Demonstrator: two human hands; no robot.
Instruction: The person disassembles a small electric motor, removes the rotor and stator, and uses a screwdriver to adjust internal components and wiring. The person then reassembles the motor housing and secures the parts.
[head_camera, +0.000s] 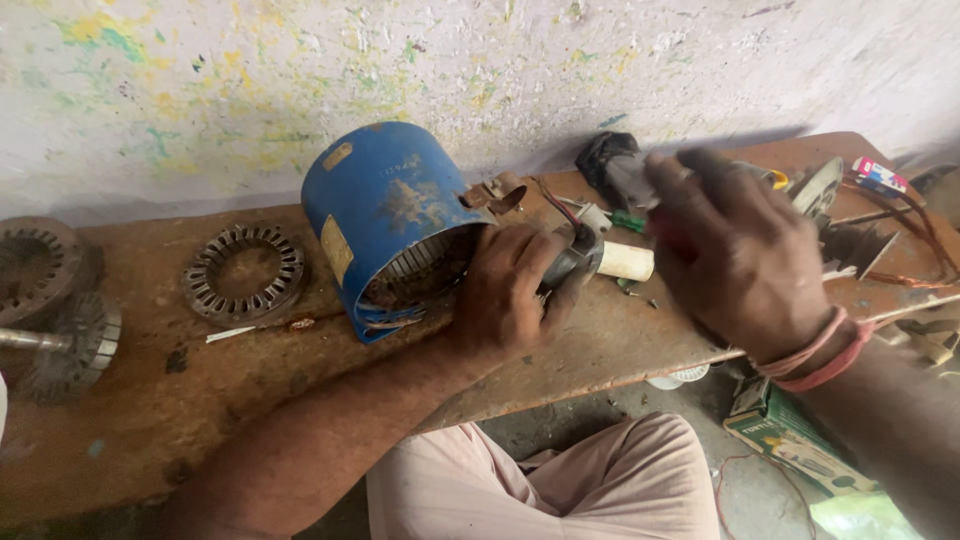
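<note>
Pink-trousered knees (560, 480) lowest in frame, just under the bench edge (560, 375). Above them, left hand (505, 290) laid flat against the open end of a blue motor housing (385, 215), fingers curled loosely round a small grey metal part (572, 262) at their tips; grip partly closed, though how firmly cannot be told. Housing on its side on the rusty bench, copper-lined slots showing inside its mouth, directly beyond the left knuckles. Right hand (735, 250) raised above the bench, blurred, red thread bands (815, 355) at the wrist, fingers bent downward over something red and hidden; whether anything is truly gripped cannot be told. Between the two sets of fingertips, a short white tube (627, 262) lying on the bench. Beyond the right fingertips, a black bundle (607, 160) near the wall. Far out past the left wrist, a loose slotted stator ring (243, 272), and further still a rotor on its shaft (70, 345). Under the right wrist, on the floor, a green carton (795, 445).
</note>
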